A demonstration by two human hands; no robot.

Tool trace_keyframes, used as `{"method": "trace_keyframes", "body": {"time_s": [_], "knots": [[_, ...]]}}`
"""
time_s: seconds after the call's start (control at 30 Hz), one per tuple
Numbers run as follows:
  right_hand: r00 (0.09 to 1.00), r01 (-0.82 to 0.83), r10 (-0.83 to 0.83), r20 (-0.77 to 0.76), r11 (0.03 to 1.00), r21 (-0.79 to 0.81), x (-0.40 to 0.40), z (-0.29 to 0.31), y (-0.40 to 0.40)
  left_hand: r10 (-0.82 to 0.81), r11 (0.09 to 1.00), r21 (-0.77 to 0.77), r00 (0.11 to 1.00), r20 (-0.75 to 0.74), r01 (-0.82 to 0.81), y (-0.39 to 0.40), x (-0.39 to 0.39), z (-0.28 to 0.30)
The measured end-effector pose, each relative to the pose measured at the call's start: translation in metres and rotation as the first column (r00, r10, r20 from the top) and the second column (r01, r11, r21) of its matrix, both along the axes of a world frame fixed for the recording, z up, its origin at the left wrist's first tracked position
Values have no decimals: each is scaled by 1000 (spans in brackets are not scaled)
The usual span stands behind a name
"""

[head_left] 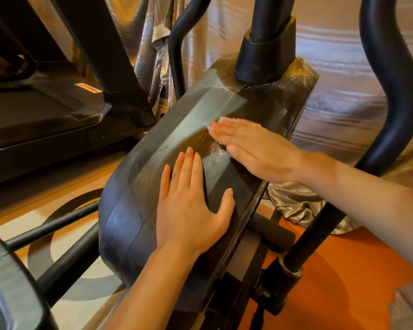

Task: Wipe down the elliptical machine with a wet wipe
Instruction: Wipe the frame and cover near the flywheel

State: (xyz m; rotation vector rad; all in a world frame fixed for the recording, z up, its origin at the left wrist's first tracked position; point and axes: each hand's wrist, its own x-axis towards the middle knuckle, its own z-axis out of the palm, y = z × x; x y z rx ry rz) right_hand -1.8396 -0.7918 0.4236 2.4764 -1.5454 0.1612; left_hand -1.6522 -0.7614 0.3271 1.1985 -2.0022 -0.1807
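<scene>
The elliptical machine's dark grey flywheel housing [177, 129] fills the middle of the head view, dusty and streaked. My right hand [250, 146] lies flat on its upper part with straight fingers, pressing a pale wet wipe [224, 119] whose edge shows just beyond the fingertips. My left hand [191, 208] rests flat on the housing lower down, fingers straight and thumb spread toward the right edge. The black centre post [265, 44] rises from the top of the housing.
A black curved handlebar arm [396, 91] stands at the right, another [177, 44] behind the housing. A treadmill [45, 110] sits at the left. Shiny curtain fabric [332, 79] hangs behind and pools on the orange floor [332, 282]. Pedal rails [65, 263] run at lower left.
</scene>
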Motion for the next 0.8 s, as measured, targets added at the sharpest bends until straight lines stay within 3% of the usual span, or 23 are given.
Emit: {"method": "trace_keyframes", "body": {"time_s": [0.2,0.4,0.57,0.73,0.8], "knots": [[985,-174,172,26,972,159,-13,4,38,-25,1000,-2,999,45,25,-2,3,-2],[987,155,-151,47,984,-87,-15,5,-18,-16,1000,20,1000,25,15,0,4,1],[997,-65,64,39,997,35,26,-26,31,-29,998,49,1000,8,28,2,3,2],[969,-247,233,85,943,224,-1,-11,58,-130,990,68,990,54,126,-2,21,-1],[973,-226,216,75,960,167,-14,-4,51,-146,989,39,988,58,143,-4,30,-6]]}}
